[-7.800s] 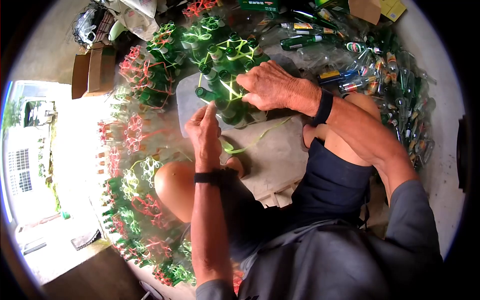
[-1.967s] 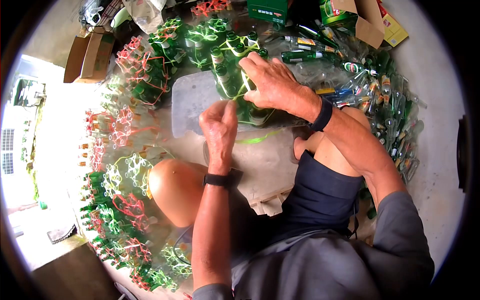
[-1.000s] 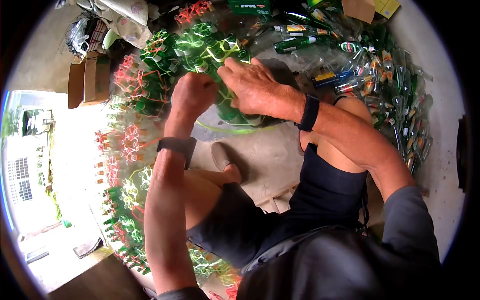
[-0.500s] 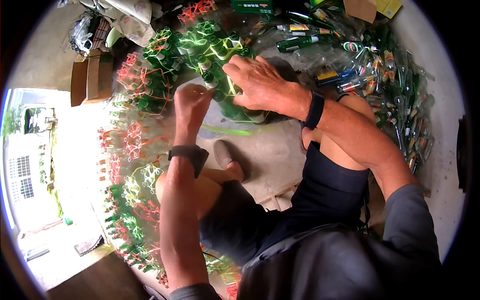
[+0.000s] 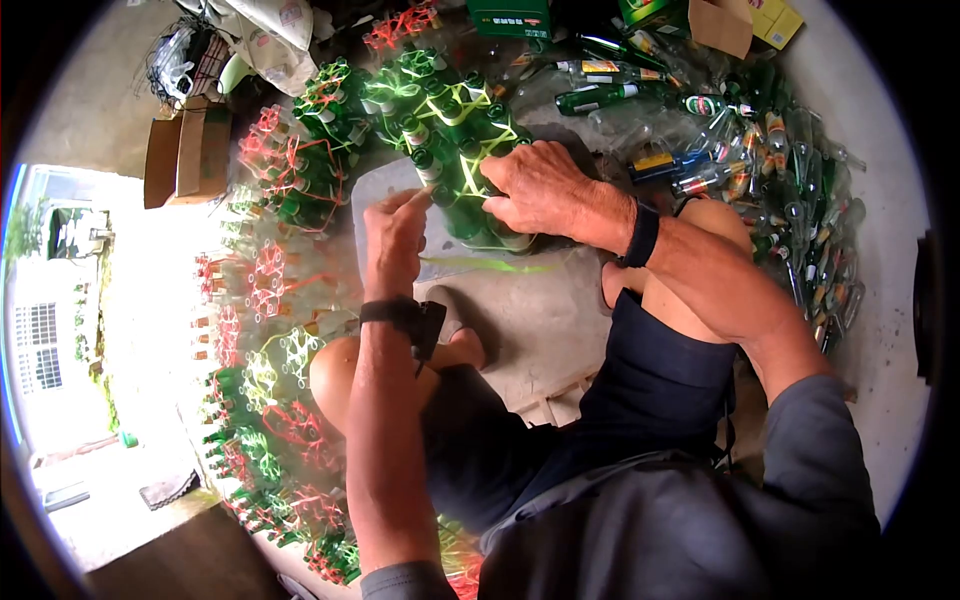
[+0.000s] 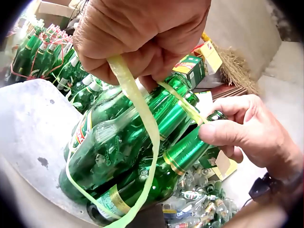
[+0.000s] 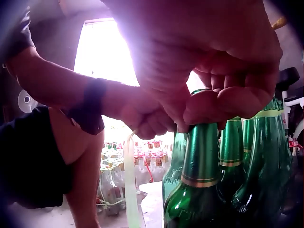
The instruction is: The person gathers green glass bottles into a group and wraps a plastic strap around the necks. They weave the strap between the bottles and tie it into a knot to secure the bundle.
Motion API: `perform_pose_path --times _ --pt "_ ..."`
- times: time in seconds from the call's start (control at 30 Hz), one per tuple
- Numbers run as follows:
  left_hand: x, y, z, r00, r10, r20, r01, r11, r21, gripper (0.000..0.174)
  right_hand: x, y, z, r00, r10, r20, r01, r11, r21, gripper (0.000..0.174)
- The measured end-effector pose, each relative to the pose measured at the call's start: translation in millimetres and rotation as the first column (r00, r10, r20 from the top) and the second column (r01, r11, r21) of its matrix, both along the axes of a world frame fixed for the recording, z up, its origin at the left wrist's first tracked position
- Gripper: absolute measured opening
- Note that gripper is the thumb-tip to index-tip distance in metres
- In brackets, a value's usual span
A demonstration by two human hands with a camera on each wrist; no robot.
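Observation:
A bundle of green glass bottles (image 5: 465, 215) stands upright on a grey slab (image 5: 375, 195), laced at the necks with yellow-green plastic strapping. My left hand (image 5: 398, 235) grips a length of that strap (image 6: 145, 118) in curled fingers, beside the bundle's near left bottle. The strap's loose tail hangs below this hand, and another stretch runs from it across the necks. With thumb and fingers, my right hand (image 5: 550, 195) pinches the neck of an outer green bottle (image 6: 185, 154), where the strap crosses it. A further strap loop circles the bottles low down.
Many bottles bound with red and green straps (image 5: 290, 160) stand on the left. Loose bottles (image 5: 760, 180) lie heaped on the right. An open cardboard box (image 5: 190, 155) is at the back left; green cartons (image 5: 510, 15) are at the back.
Over the last second my left hand has drawn back toward my body, uncovering the near left bottle. My right hand has shifted slightly right and stayed at the bundle.

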State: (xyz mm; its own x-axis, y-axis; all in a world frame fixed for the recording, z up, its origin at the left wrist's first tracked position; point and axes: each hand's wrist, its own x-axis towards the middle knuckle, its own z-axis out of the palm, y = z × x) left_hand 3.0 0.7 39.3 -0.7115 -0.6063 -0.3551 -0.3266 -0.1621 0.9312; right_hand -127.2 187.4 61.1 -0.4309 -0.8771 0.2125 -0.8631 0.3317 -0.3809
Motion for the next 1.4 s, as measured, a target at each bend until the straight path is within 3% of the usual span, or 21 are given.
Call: perform_pose_path --times 0.2,0.3,0.47,0.57,0.77,0.87,1.13,1.4 --pt "2 35 -4 0.987 0.119 -0.105 -0.107 0.988 0.111 0.015 -22 11 17 0.998 0.06 -0.036 -0.058 0.997 0.055 0.025" --pt "0 57 -11 0.975 0.168 -0.145 -0.153 0.983 0.105 0.018 -30 16 25 0.998 -0.015 -0.057 0.028 0.975 0.22 0.029" --pt "-9 91 -24 0.926 0.25 -0.284 -0.205 0.962 0.18 0.017 -46 18 30 0.993 -0.071 -0.098 0.093 0.965 0.244 0.035" --pt "-14 104 -27 0.919 0.291 -0.266 -0.249 0.952 0.18 0.018 -51 15 34 0.991 -0.127 -0.034 0.131 0.95 0.284 0.035" --pt "-9 99 -30 0.919 0.26 -0.297 -0.195 0.953 0.231 0.016 -55 19 22 0.995 -0.093 -0.043 0.099 0.978 0.186 0.032" --pt "-7 98 -29 0.924 0.243 -0.294 -0.173 0.954 0.246 0.015 -58 17 25 0.998 -0.069 -0.001 0.067 0.967 0.244 0.034" --pt "-6 93 -27 0.947 0.172 -0.27 -0.11 0.968 0.227 0.009 -55 19 8 0.99 -0.057 -0.127 0.059 0.998 0.013 0.021" --pt "-3 91 -23 0.947 0.119 -0.298 -0.053 0.974 0.221 0.016 -56 16 11 0.994 -0.064 -0.083 0.071 0.994 0.084 0.018"
